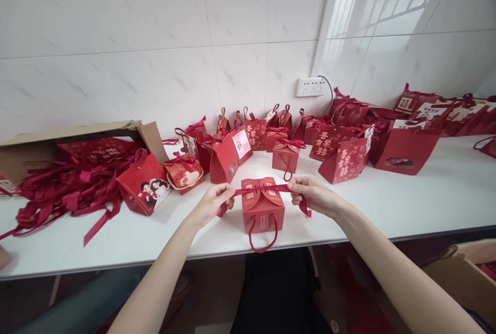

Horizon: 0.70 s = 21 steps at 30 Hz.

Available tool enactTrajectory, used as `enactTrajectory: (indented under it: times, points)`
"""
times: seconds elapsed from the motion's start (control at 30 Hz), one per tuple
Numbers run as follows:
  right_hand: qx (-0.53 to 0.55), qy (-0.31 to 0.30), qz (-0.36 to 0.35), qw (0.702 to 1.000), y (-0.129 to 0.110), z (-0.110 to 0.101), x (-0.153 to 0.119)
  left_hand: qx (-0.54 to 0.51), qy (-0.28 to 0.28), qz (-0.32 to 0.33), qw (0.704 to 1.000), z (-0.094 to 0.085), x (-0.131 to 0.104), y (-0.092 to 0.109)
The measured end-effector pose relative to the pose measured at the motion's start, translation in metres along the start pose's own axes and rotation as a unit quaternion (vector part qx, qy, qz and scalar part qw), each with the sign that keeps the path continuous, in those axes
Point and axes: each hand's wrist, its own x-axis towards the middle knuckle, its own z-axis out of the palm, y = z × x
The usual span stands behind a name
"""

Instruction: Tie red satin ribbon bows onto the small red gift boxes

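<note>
A red gift box [263,215] with gold lettering stands upright near the table's front edge. Its curved top flaps are folded in, and a twisted red cord handle [263,249] hangs down its front. Across the top runs a dark red ribbon [277,188], crossed or knotted at the middle. My left hand [217,202] pinches the ribbon to the left of the box. On the other side my right hand [312,195] pinches the opposite part, with a loose tail dangling below the fingers. The ribbon is stretched between both hands.
A cardboard box [149,140] spills a heap of red ribbons [77,184] at the left. Several red gift boxes and bags line the wall, including a smaller tied box [285,157] behind mine. A power strip [310,87] is on the tiled wall. Another carton [461,272] stands lower right.
</note>
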Motion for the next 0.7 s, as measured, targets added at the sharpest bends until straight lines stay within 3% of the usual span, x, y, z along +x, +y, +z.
enactTrajectory:
  times: [0.43,0.6,0.7]
  points:
    - [-0.202,0.052,-0.015,0.978,0.001,-0.017,-0.003,0.101,-0.025,-0.015,0.994,-0.012,-0.002,-0.009]
    - [-0.312,-0.037,0.003,0.949,-0.007,-0.018,-0.002,0.101,-0.050,-0.030,0.993,-0.009,-0.006,-0.002]
    - [-0.320,-0.062,-0.045,0.944,-0.015,-0.010,-0.003,0.096,-0.062,-0.049,0.992,-0.005,-0.010,0.010]
